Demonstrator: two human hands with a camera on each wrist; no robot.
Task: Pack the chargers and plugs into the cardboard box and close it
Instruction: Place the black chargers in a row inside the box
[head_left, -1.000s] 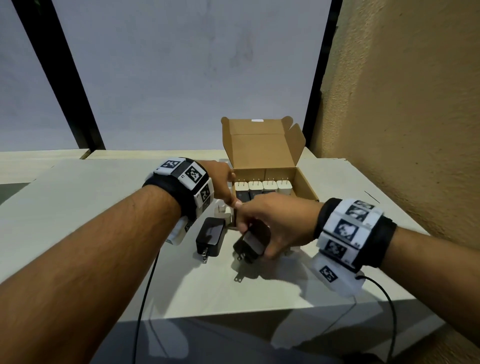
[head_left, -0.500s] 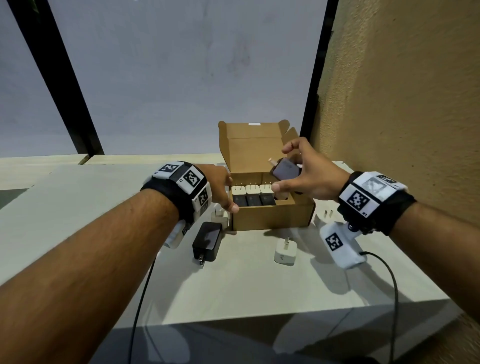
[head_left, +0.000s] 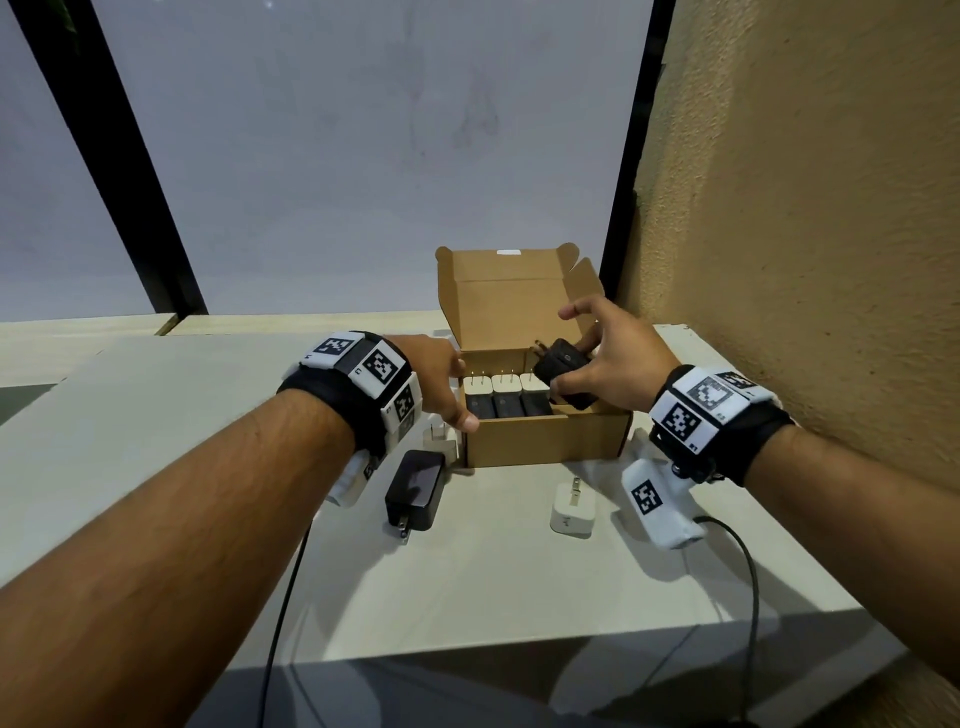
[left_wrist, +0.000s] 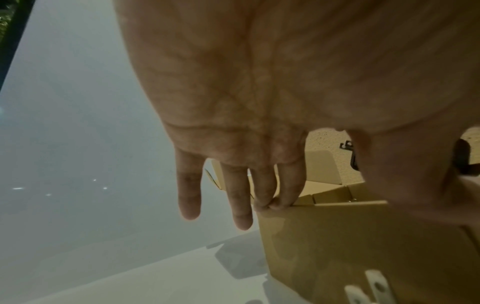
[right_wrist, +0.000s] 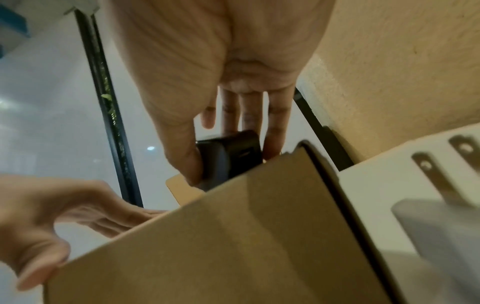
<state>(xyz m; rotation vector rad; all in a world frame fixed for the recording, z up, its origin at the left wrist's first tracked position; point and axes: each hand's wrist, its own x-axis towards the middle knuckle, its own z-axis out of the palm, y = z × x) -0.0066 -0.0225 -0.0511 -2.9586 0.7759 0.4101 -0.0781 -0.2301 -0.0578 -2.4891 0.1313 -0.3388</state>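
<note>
The open cardboard box (head_left: 545, 439) stands on the table with its lid (head_left: 509, 312) upright. Inside it, a row of white plugs (head_left: 504, 384) stands behind a row of black chargers (head_left: 506, 405). My right hand (head_left: 574, 364) grips a black charger (head_left: 563, 371) (right_wrist: 228, 156) between thumb and fingers, just above the box's right end, prongs pointing up and left. My left hand (head_left: 460, 395) rests on the box's left front corner. Its straight fingers (left_wrist: 285, 197) lie on the left rim and the thumb is against the front wall. The box's right end is hidden behind my right hand.
On the table (head_left: 519, 571) lie a black charger (head_left: 415, 488) front left of the box and a white plug (head_left: 571, 512) in front of it. Another white plug (head_left: 436, 434) sits by the box's left wall. A textured wall (head_left: 805, 260) runs close on the right. Wrist cables (head_left: 748, 571) trail off the front edge.
My right hand lifted the black charger off the table, carried it up to the box, and now holds it lower over the right end. The left hand stayed on the box.
</note>
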